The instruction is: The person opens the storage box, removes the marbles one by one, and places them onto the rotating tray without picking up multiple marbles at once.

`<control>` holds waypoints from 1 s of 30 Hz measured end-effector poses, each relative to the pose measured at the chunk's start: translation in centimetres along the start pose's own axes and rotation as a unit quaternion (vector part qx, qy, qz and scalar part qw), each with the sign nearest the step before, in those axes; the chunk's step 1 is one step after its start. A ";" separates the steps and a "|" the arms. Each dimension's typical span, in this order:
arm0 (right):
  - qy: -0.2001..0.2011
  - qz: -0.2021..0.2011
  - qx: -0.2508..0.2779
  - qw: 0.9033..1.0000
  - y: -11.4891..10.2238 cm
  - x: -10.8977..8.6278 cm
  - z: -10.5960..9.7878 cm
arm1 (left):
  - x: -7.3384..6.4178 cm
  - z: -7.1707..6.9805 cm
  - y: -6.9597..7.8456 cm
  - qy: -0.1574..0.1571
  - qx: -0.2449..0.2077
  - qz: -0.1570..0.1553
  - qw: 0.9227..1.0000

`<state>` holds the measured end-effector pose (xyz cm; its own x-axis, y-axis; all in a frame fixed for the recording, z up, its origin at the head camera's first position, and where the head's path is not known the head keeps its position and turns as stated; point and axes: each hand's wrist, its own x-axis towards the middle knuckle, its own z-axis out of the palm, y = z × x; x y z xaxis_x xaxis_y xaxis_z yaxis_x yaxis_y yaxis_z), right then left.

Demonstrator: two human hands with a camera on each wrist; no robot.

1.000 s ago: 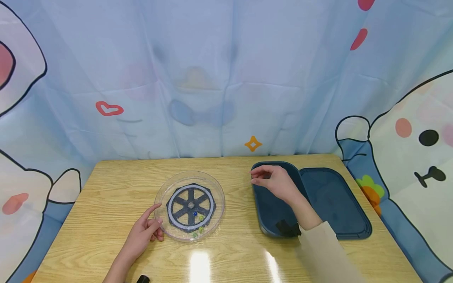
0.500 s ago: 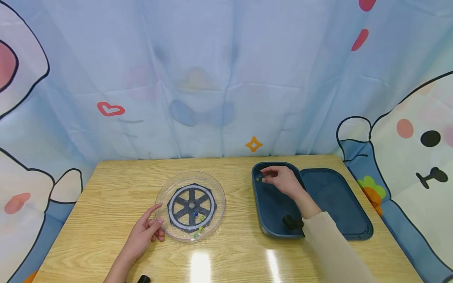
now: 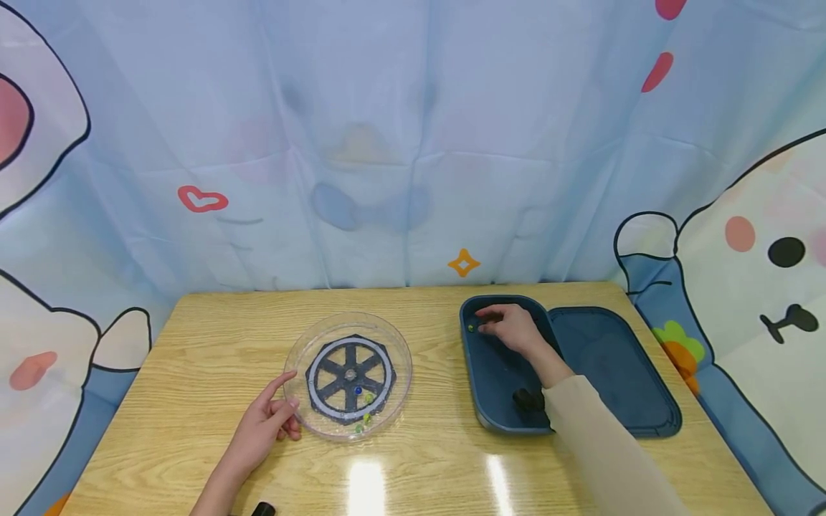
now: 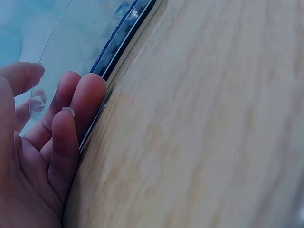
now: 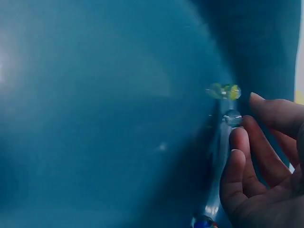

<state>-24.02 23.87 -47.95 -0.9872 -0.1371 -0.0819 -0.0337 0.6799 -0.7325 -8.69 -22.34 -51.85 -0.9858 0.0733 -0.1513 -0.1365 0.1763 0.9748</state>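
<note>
My left hand (image 3: 258,426) holds the near-left rim of a round clear dish (image 3: 401,344), its thumb and index finger at the edge. In the left wrist view the dish wall passes by the fingertips. A dark spoked wheel shape (image 3: 350,352) shows in the dish, with a blue marble (image 3: 358,390) and several yellow-green ones. My right hand (image 3: 510,328) reaches into a dark blue box (image 3: 474,380). In the right wrist view its fingertips are beside a clear marble (image 5: 232,118), seemingly touching it, thumb apart. A yellow marble (image 5: 232,91) lies just beyond. A multicoloured marble (image 5: 205,222) shows at the bottom edge.
The box's lid (image 3: 619,373) lies flat on its right. A black object (image 3: 529,400), at the right wrist, shows over the box. Another black object (image 3: 263,509) is near the left wrist. A patterned curtain (image 3: 361,143) hangs behind the wooden table (image 3: 226,337).
My right hand has moved rightward and down into the box from its left rim, uncovering a yellow marble there. The left hand stays at the dish.
</note>
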 end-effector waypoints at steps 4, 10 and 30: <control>-0.004 0.012 0.007 1.000 0.3 0.2 0.5 | 0.0 0.1 0.0 0.000 -0.002 0.000 1.000; 0.000 0.024 0.017 1.000 0.4 0.2 0.7 | -0.1 0.1 0.0 0.003 -0.001 0.000 1.000; 0.020 0.031 -0.012 0.999 0.5 0.4 1.0 | -0.1 0.0 0.0 0.003 -0.005 0.002 1.000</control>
<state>-24.31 23.40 -49.05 -0.9930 -0.0650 -0.0988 0.0246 0.7033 -0.7105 -8.60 -22.35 -51.83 -0.9869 0.0677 -0.1467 -0.1337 0.1669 0.9769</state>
